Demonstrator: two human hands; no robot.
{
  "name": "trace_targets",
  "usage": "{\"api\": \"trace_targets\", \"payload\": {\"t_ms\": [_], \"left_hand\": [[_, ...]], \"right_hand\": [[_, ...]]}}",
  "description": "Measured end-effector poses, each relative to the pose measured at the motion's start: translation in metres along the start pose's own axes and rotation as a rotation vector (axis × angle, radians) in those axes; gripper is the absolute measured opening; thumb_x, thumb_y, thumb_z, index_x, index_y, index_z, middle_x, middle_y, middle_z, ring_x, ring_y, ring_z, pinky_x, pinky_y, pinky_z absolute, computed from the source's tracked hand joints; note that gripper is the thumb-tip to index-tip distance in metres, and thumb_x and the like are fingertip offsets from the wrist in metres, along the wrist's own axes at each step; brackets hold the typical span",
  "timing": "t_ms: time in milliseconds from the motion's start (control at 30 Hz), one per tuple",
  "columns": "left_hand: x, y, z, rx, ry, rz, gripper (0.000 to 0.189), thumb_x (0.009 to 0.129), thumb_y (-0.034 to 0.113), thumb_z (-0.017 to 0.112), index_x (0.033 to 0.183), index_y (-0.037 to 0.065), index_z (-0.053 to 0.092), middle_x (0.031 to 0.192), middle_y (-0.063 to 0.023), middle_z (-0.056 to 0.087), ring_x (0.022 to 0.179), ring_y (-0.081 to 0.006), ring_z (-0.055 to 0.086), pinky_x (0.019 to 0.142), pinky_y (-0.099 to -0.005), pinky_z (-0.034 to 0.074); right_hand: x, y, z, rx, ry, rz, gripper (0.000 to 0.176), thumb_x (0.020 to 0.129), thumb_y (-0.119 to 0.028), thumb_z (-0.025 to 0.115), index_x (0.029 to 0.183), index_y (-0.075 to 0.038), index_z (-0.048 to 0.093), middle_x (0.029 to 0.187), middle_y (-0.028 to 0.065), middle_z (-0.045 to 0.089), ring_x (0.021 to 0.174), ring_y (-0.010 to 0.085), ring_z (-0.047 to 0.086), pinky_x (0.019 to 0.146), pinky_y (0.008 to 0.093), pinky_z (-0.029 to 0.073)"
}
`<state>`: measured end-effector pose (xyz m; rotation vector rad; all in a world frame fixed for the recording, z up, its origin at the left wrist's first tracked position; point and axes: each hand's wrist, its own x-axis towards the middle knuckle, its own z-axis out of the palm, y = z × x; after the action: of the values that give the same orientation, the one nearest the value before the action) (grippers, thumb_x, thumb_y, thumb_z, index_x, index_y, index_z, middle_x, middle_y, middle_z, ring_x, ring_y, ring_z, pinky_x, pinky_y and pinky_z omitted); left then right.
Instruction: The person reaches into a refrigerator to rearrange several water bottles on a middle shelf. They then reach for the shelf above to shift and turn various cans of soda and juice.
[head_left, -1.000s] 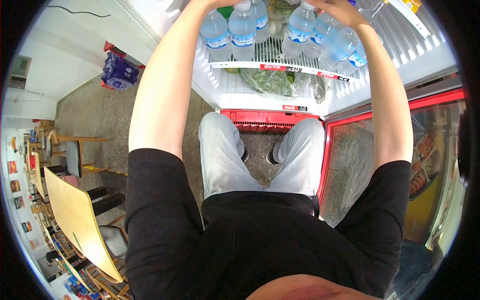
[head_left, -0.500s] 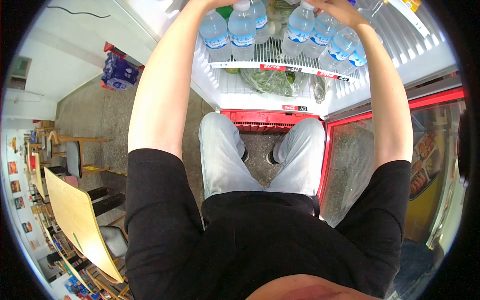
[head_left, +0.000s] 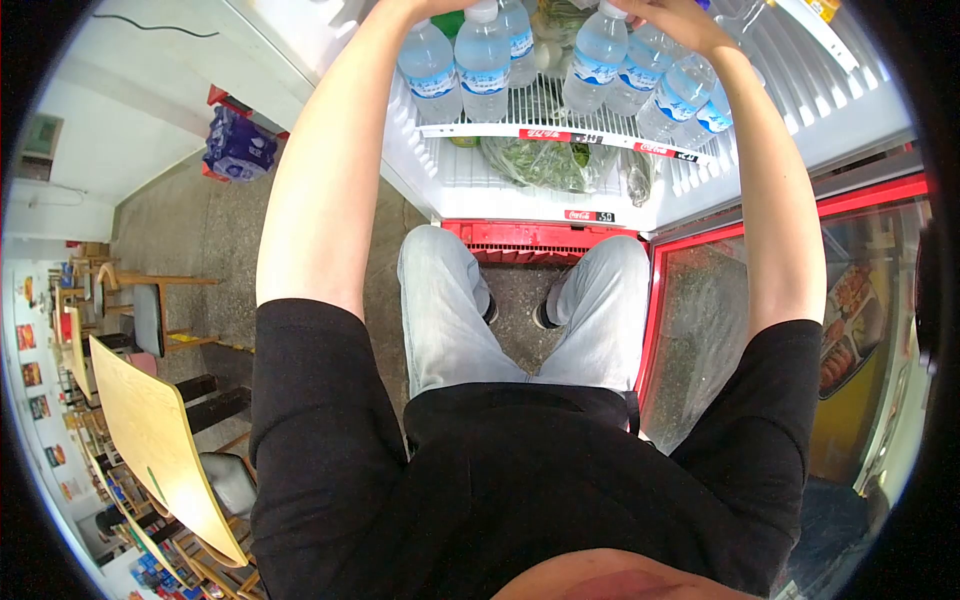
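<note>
Both my arms reach up into a drinks fridge, and the frame's top edge cuts off my hands. My left hand [head_left: 432, 7] is over the left-hand bottles, beside the white cap of a clear water bottle [head_left: 483, 65]; its fingertips are out of sight. Another water bottle [head_left: 430, 72] stands below my left wrist. My right hand [head_left: 676, 18] has its fingers at the cap of an upright water bottle [head_left: 597, 60] with a blue and white label. More water bottles [head_left: 641, 72] stand below that hand on the white wire shelf [head_left: 545, 100].
Bagged leafy greens [head_left: 545, 165] lie on the fridge floor below the shelf. The red-framed glass door [head_left: 700, 300] is swung out at right. At left are a wooden table [head_left: 160, 440], a chair [head_left: 147, 315] and a purple wrapped pack [head_left: 240, 145] on the floor.
Almost nothing differs. The bottle at my right hand appears very slightly further left; both arms keep nearly the same position.
</note>
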<state>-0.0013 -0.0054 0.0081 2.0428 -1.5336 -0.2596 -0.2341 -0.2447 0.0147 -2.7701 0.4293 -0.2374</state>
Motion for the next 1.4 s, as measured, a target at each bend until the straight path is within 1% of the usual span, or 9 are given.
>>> {"api": "trace_targets", "payload": {"t_ms": [167, 367, 567, 767, 867, 967, 1067, 1400], "left_hand": [[-0.006, 0.009, -0.003, 0.010, 0.004, -0.063, 0.046, 0.087, 0.040, 0.070, 0.111, 0.001, 0.074, 0.104, -0.0190, 0.075, 0.096, -0.0282, 0.071, 0.086, -0.0373, 0.053], [-0.006, 0.009, -0.003, 0.006, 0.003, -0.052, 0.045, 0.086, 0.039, 0.069, 0.108, 0.000, 0.075, 0.101, -0.0181, 0.075, 0.093, -0.0276, 0.071, 0.082, -0.0377, 0.053], [-0.005, 0.007, -0.003, 0.011, 0.004, -0.030, 0.042, 0.086, 0.038, 0.068, 0.107, 0.002, 0.075, 0.097, -0.0159, 0.075, 0.089, -0.0260, 0.070, 0.080, -0.0367, 0.053], [-0.007, 0.009, -0.002, -0.039, 0.009, -0.022, 0.042, 0.086, 0.037, 0.069, 0.108, 0.002, 0.075, 0.099, -0.0159, 0.075, 0.090, -0.0256, 0.070, 0.080, -0.0367, 0.052], [-0.010, 0.019, -0.004, -0.005, 0.015, -0.082, 0.043, 0.086, 0.038, 0.068, 0.108, 0.001, 0.074, 0.100, -0.0171, 0.075, 0.091, -0.0271, 0.070, 0.082, -0.0374, 0.052], [-0.005, 0.007, -0.001, 0.042, 0.026, -0.013, 0.044, 0.086, 0.039, 0.068, 0.108, 0.002, 0.075, 0.101, -0.0181, 0.075, 0.093, -0.0289, 0.070, 0.083, -0.0383, 0.052], [-0.001, 0.001, 0.000, 0.016, 0.006, -0.008, 0.044, 0.086, 0.040, 0.068, 0.107, 0.002, 0.075, 0.102, -0.0187, 0.075, 0.094, -0.0299, 0.070, 0.084, -0.0393, 0.052], [-0.002, 0.005, -0.001, 0.006, 0.002, -0.025, 0.043, 0.085, 0.039, 0.070, 0.102, 0.000, 0.074, 0.098, -0.0181, 0.074, 0.093, -0.0291, 0.070, 0.082, -0.0393, 0.052]], "right_hand": [[0.000, 0.000, 0.000, -0.003, -0.005, 0.019, 0.075, 0.096, -0.071, 0.052, 0.093, -0.002, 0.081, 0.089, 0.0142, 0.078, 0.095, 0.0281, 0.075, 0.091, 0.0371, 0.056], [0.000, 0.002, 0.002, 0.029, 0.004, 0.005, 0.074, 0.096, -0.071, 0.053, 0.094, -0.002, 0.081, 0.089, 0.0140, 0.078, 0.095, 0.0276, 0.075, 0.091, 0.0367, 0.056], [-0.004, -0.005, -0.001, 0.030, 0.008, 0.008, 0.073, 0.096, -0.070, 0.053, 0.095, -0.002, 0.081, 0.089, 0.0135, 0.078, 0.095, 0.0266, 0.075, 0.090, 0.0363, 0.056], [0.000, 0.002, 0.001, 0.017, 0.004, 0.019, 0.073, 0.096, -0.070, 0.054, 0.094, -0.002, 0.081, 0.089, 0.0132, 0.078, 0.094, 0.0266, 0.075, 0.090, 0.0364, 0.055], [0.002, 0.003, 0.001, 0.013, 0.003, 0.017, 0.073, 0.095, -0.070, 0.054, 0.093, -0.002, 0.081, 0.088, 0.0131, 0.078, 0.094, 0.0266, 0.075, 0.090, 0.0364, 0.055], [0.000, 0.001, 0.001, 0.010, 0.007, 0.019, 0.074, 0.095, -0.071, 0.054, 0.092, -0.002, 0.081, 0.088, 0.0133, 0.078, 0.094, 0.0266, 0.075, 0.090, 0.0364, 0.056], [-0.005, -0.005, -0.001, 0.039, 0.014, 0.008, 0.075, 0.095, -0.071, 0.054, 0.091, -0.001, 0.081, 0.088, 0.0136, 0.078, 0.093, 0.0266, 0.075, 0.089, 0.0365, 0.056], [0.000, 0.002, 0.002, 0.044, 0.006, 0.017, 0.074, 0.095, -0.070, 0.055, 0.094, 0.000, 0.080, 0.087, 0.0141, 0.078, 0.092, 0.0259, 0.075, 0.087, 0.0360, 0.056]]}}
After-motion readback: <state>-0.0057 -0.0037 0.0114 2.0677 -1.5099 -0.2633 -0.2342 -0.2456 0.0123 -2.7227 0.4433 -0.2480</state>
